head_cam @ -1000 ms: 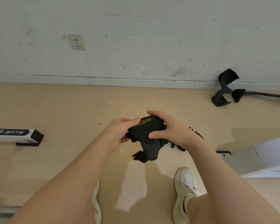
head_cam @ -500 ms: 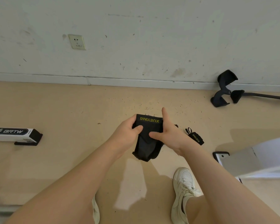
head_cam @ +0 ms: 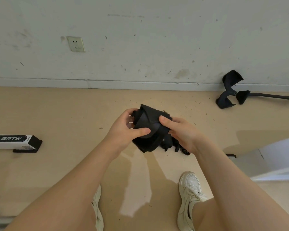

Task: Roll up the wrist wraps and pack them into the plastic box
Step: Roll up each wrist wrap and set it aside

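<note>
- Above the tan floor (head_cam: 57, 114), between the knees, the black wrist wrap (head_cam: 148, 125) was held in the air by both hands, partly rolled, with a loose tail hanging below the roll
- Left hand (head_cam: 125, 129) gripped the roll's left end, thumb pressed across the front face and fingers curled behind the top edge
- Right hand (head_cam: 180, 130) pinched the right side, thumb on the front and the other fingers tucked behind the fabric, out of sight
- Under the right wrist a second dark strap (head_cam: 177, 145) lay on the floor, mostly hidden, so its state could not be told
- No plastic box could be made out with certainty; a pale white object (head_cam: 274, 160) sat at the right edge, and whether that was the box could not be told
- Judged step: rolling, not yet packing
- Likely risk: the roll looked loose and cone-shaped, so easing either thumb could have let it spring open
- Another risk: the hanging tail might have been wound in crooked, leaving a lopsided bundle that fits a box badly
- Stiff fabric probably resisted a tight roll, so uneven pull between the hands would have skewed the layers
</note>
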Tool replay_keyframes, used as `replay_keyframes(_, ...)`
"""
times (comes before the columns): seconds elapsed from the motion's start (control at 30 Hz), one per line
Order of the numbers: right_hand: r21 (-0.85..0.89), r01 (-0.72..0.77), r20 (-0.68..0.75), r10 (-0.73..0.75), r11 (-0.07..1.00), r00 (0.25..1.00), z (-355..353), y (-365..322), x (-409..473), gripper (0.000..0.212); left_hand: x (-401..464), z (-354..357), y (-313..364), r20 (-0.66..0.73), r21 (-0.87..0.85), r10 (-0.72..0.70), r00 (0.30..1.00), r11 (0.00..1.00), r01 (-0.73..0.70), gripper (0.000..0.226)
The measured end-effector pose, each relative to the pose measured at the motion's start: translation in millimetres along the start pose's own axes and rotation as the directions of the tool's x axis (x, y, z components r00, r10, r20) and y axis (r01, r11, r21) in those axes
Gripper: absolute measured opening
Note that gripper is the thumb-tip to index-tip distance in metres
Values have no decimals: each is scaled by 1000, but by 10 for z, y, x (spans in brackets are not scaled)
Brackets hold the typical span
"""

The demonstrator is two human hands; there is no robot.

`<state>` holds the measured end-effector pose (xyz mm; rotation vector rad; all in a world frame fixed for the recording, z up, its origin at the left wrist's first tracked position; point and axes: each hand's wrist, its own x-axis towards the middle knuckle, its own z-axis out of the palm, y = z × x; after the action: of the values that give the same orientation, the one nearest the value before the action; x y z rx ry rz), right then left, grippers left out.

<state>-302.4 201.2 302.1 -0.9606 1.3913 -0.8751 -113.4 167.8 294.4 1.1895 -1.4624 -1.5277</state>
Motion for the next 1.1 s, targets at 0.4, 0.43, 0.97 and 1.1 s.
replay_keyframes(0.4, 188, -223, 155, 196, 956, 968, -48, 14, 2, 30, 35, 2, -30, 150, 88, -44, 988, 996, 31, 84)
replay_keyframes(0.43, 185, -230, 154, 203, 955, 967, -34, 21, 9, 32, 33, 0, -23, 143, 78, -21, 989, 997, 10, 77)
replay_keyframes(0.97, -93, 150, -69, -157, 984, 985, 65, 100, 33, 38, -11, 0, 2, 29, 107, -183, 983, 978, 179, 48)
replay_keyframes(1.1, 119, 50, -35, -46, 992, 998, 34, 137, 80, 40, 14, -68, -4, 49, 127, -134, 990, 984, 127, 44)
